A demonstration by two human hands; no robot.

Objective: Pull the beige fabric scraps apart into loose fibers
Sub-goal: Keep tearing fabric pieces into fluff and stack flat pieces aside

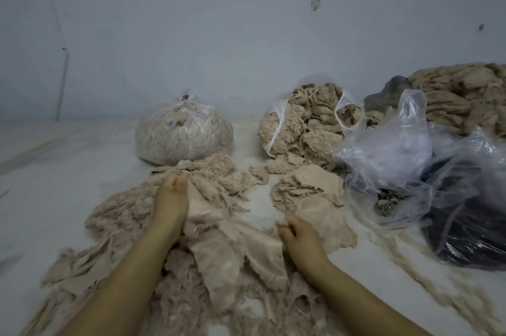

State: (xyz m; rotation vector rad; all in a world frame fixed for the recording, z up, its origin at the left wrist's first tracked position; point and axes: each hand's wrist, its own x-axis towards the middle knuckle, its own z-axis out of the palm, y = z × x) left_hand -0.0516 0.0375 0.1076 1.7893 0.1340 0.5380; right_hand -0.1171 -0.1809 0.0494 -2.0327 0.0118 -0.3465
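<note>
Both forearms enter from the bottom edge, cut off there. Between them a beige fabric scrap (219,231) is stretched: the left hand (171,199) pinches its far end, the right hand (298,234) grips its near end, fingertips buried in folds. Loose fibers (120,212) pile left of the left fingers. Beyond them sit a tied bag (183,136) and an open bag (306,122); bare floor (54,171) lies far left. Crumpled plastic (410,160) crowds the right.

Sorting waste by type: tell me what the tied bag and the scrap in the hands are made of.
Tied bag: thin clear plastic film, glossy and crinkled, the contents showing through. Scrap: beige woven-looking cloth, matte, with frayed fuzzy edges; fibre type unclear.
</note>
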